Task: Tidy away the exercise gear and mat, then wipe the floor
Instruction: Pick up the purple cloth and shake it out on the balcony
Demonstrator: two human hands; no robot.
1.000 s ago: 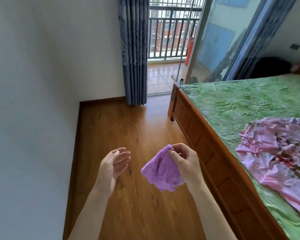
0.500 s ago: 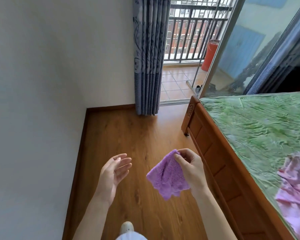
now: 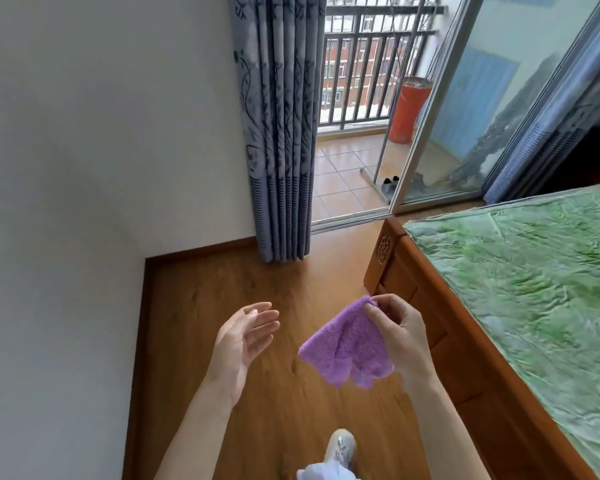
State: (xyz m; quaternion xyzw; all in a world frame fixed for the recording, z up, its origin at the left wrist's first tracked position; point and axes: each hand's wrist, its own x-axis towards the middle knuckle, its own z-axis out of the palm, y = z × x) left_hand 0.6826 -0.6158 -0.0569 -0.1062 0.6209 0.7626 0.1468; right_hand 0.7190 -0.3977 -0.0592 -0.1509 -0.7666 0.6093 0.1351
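- Two broad surfaces fill most of the frame: the plain white wall on the left, and the brown wood-plank floor running from the lower centre up to the sliding door.
- The wooden bed frame with its crumpled green bedspread takes the right side; no mat or exercise gear shows anywhere in view, so the tidying part looks done or lies out of sight.
- The grey-blue patterned curtain hangs at upper centre, beside the open glass sliding door and a tiled balcony with an orange-red cylinder.
- The small fluffy purple cleaning cloth hangs in the air at lower centre, above the floor and touching nothing but the hand; it is soft, pile-surfaced, loosely creased down the middle, with scalloped lower edges drooping.
- The right hand has its grip closed on the cloth's top corner, thumb and fingers pinching it.
- The left hand is apart from the cloth, just to its left, palm turned inward, fingers straight and relaxed, holding nothing.
- A light shoe shows at the bottom edge.
- The step in hand appears to be readying the cloth for wiping; the next move likely calls for crouching and pressing it flat to the planks.
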